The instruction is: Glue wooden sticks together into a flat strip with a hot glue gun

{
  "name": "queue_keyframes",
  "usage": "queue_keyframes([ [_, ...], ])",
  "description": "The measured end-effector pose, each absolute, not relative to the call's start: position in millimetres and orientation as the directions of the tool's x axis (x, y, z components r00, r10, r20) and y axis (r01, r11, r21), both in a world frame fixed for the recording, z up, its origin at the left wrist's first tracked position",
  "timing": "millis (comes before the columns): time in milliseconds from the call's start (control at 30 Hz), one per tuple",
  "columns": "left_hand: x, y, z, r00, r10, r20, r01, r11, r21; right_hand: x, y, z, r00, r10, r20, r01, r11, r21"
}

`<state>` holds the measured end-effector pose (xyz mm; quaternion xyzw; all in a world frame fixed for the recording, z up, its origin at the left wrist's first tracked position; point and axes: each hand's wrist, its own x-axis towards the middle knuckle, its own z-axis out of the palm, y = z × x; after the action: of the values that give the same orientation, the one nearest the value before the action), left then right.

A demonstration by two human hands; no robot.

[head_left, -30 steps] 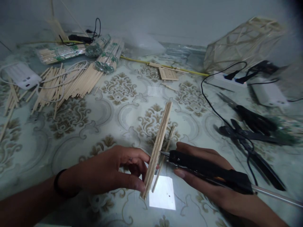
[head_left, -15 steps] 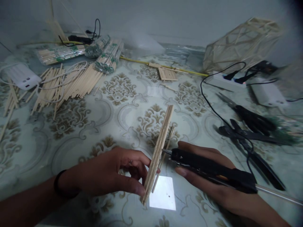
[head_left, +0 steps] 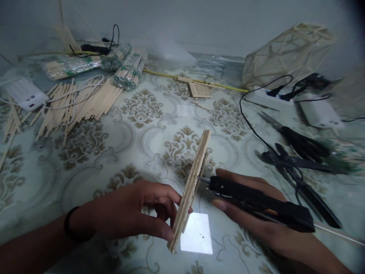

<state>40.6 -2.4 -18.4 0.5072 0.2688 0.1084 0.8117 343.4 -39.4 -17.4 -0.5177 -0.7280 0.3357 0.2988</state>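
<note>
The left hand [head_left: 137, 209], with a black band [head_left: 71, 224] at its wrist, pinches a strip of joined wooden sticks [head_left: 188, 194] near its lower end, thumb on the near side and fingers curled behind; the strip slants up and away to the right, held over the patterned tablecloth [head_left: 154, 163]; the right hand [head_left: 256, 226] is wrapped around a black hot glue gun [head_left: 256, 201], a clear glue stick [head_left: 339, 233] jutting from its rear; the gun's metal nozzle [head_left: 203, 179] points left at the strip's right edge, at or just beside it, contact being too fine to tell; a thin stick [head_left: 186, 224] shows along that same edge, partly hidden by the strip, and a bright patch of light [head_left: 196, 238] lies nearby; to the right rest black-handled scissors [head_left: 302, 140] and, nearer, black-handled pliers [head_left: 296, 171]; behind them a white power strip [head_left: 269, 98] has black plugs in it, with a film-wrapped stick frame [head_left: 285, 53] beyond; a small stick panel [head_left: 200, 90] lies by a yellow cord [head_left: 159, 73] at the back; far left, loose wooden sticks [head_left: 97, 99] fan out before plastic-wrapped stick bundles [head_left: 132, 68].
</note>
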Motion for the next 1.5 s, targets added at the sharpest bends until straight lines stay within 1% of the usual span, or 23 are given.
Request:
queue_keyframes([
  [367, 40, -4, -20, 0.836, 0.445, -0.320, 0.089, 0.466, 0.880, 339, -34, -9, -0.281, 0.957, 0.068, 0.533, 0.214, -0.819],
  [533, 41, -4, -20, 0.836, 0.447, -0.320, 0.083, 0.473, 0.877, 340, -33, -12, -0.276, 0.957, 0.083, 0.513, 0.220, -0.830],
  [833, 40, -4, -22, 0.840, 0.451, -0.302, 0.062, 0.473, 0.879, 341, -34, -10, -0.243, 0.968, 0.070, 0.553, 0.197, -0.810],
  [1000, 41, -2, -19, 0.848, 0.441, -0.295, 0.066, 0.465, 0.883, 338, -27, -6, -0.255, 0.962, 0.093, 0.493, 0.212, -0.844],
  [1133, 41, -3, -19, 0.847, 0.442, -0.295, 0.057, 0.476, 0.878, 339, -26, -7, -0.219, 0.973, 0.076, 0.488, 0.177, -0.855],
  [1500, 40, -4, -22, 0.846, 0.448, -0.288, 0.055, 0.465, 0.884, 338, -29, -7, -0.263, 0.963, 0.065, 0.506, 0.195, -0.840],
])
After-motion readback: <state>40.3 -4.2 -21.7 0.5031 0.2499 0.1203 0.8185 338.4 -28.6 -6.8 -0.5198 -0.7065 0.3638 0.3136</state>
